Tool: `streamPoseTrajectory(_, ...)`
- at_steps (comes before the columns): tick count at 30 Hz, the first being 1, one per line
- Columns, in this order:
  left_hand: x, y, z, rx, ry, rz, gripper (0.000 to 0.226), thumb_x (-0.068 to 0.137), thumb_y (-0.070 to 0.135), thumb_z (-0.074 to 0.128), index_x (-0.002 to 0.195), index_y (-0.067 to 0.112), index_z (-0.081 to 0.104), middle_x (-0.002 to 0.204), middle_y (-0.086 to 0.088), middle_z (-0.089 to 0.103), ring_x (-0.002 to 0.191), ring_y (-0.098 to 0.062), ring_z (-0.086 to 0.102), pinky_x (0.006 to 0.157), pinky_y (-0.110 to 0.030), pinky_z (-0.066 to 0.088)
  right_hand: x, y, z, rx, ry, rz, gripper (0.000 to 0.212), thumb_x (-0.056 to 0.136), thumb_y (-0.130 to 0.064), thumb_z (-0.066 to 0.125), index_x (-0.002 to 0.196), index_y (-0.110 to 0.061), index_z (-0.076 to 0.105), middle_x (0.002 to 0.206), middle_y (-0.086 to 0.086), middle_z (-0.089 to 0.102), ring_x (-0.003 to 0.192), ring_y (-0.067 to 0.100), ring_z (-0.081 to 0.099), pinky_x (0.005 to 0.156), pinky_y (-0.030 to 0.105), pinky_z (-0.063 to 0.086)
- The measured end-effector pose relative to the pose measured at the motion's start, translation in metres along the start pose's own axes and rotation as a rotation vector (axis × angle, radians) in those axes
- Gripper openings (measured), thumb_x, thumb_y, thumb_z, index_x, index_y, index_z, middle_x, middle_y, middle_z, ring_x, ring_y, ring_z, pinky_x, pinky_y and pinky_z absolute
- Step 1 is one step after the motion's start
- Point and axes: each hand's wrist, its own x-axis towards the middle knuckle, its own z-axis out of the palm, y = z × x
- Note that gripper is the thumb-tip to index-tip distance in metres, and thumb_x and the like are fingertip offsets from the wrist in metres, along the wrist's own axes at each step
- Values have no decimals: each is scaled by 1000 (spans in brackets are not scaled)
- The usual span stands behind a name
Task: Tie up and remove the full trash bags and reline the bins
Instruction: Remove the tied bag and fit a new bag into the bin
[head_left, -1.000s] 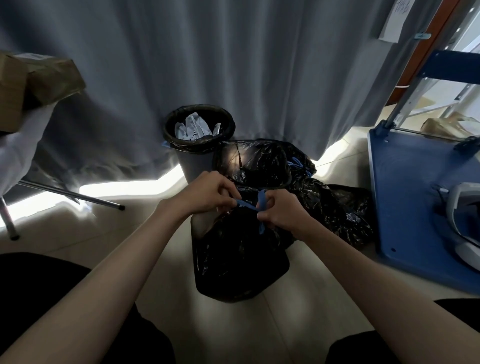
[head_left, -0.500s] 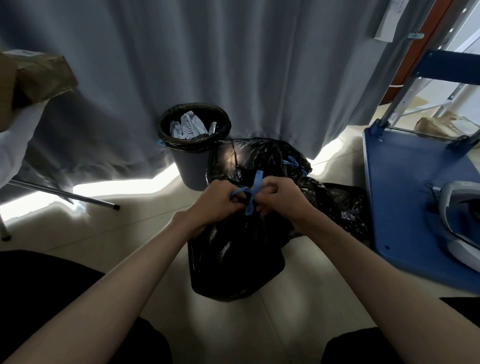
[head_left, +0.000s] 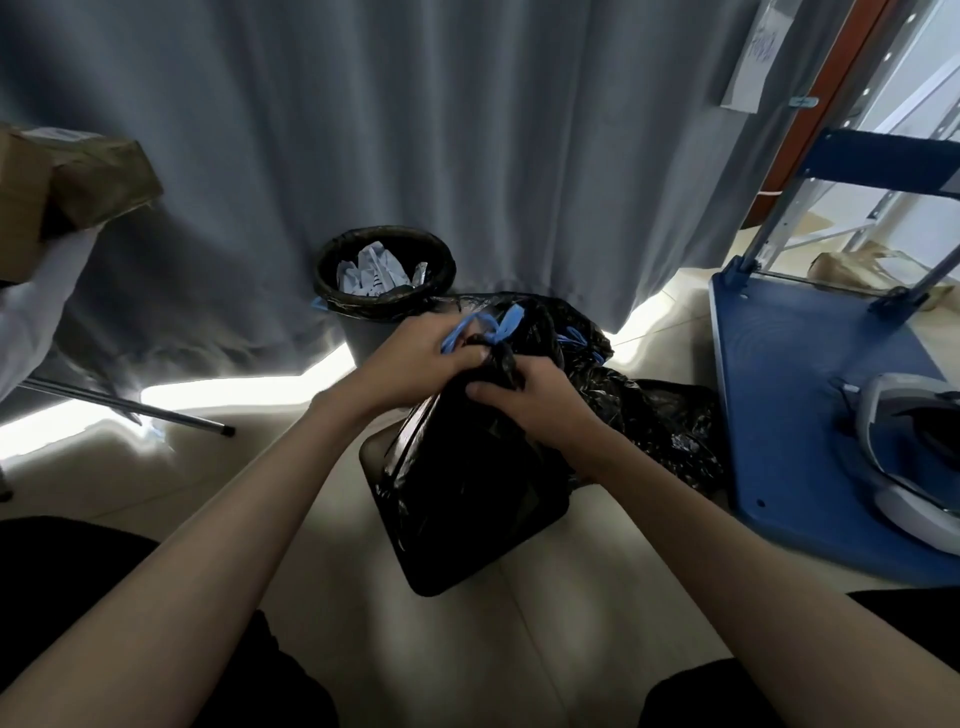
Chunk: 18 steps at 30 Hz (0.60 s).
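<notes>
A: Start on the left. The boxes (head_left: 62, 192) sit far left, well apart from the work, so no trouble there. The bin (head_left: 384, 291) by the curtain (head_left: 467, 130) is still lined and has paper in it, so that one looks not yet done.

B: And the left hand (head_left: 410, 364)?

A: Its fingers are curled round the blue drawstring (head_left: 475, 327) at the neck of the bag (head_left: 467, 493), which stands on the floor (head_left: 260, 467) in the middle, just near of the bin. The loops look loose. If that hand lets go before the knot is drawn tight, I'd expect the neck to fall open.

B: The right hand (head_left: 530, 405)?

A: It pinches the gathered plastic just below the drawstring. Thin film, I'd judge; a hard pull against that grip could tear the neck or snap the drawstring out of its hem.

B: Anything further right?

A: A second bag (head_left: 649, 405) lies behind, touching the first, and I cannot tell whether it is tied. Lifting the near one carelessly could drag it along. The cart (head_left: 805, 389) stands close on the right, and its edge could snag the bag on the way out.
</notes>
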Motion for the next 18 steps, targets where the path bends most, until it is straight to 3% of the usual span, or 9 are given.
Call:
streamPoseTrajectory(3, 10, 17, -16, -2, 97, 57, 14, 91, 17, 63, 84, 28, 58, 66, 15, 53, 61, 10, 49, 61, -15, 34, 7, -19, -3, 86, 120, -28, 21, 85, -31, 71, 93, -11, 71, 90, 9, 73, 89, 24, 70, 88, 46, 54)
streamPoseTrajectory(7, 19, 36, -32, -21, 193, 98, 20, 88, 27, 61, 88, 7, 62, 75, -3, 62, 68, -8, 51, 66, -29, 39, 17, -44, -12, 154, 183, -18, 43, 72, -49, 64, 90, -12, 70, 89, 8, 75, 89, 24, 71, 88, 53, 54)
streamPoseTrajectory(13, 46, 74, -58, -89, 290, 123, 17, 87, 29, 65, 94, 13, 64, 72, 10, 57, 66, -6, 51, 64, -22, 38, 25, -93, -48, 151, 315, -12, 25, 81, -34, 63, 85, -10, 70, 87, 12, 74, 86, 28, 71, 86, 51, 55)
streamPoseTrajectory(16, 67, 96, -68, -15, 315, 152, 12, 87, 29, 64, 87, 19, 59, 68, 12, 54, 62, 0, 48, 57, -14, 34, 28, -118, -70, 135, 427, -2, 20, 86, -25, 61, 87, -7, 69, 85, 6, 72, 89, 26, 69, 86, 42, 56)
streamPoseTrajectory(18, 84, 109, -71, 13, 330, 160, 12, 87, 29, 63, 88, 18, 59, 71, 10, 55, 64, -6, 49, 53, -10, 32, 30, -131, -86, 114, 491, -16, 17, 90, -17, 58, 92, -4, 68, 83, 6, 68, 88, 24, 67, 80, 35, 53)
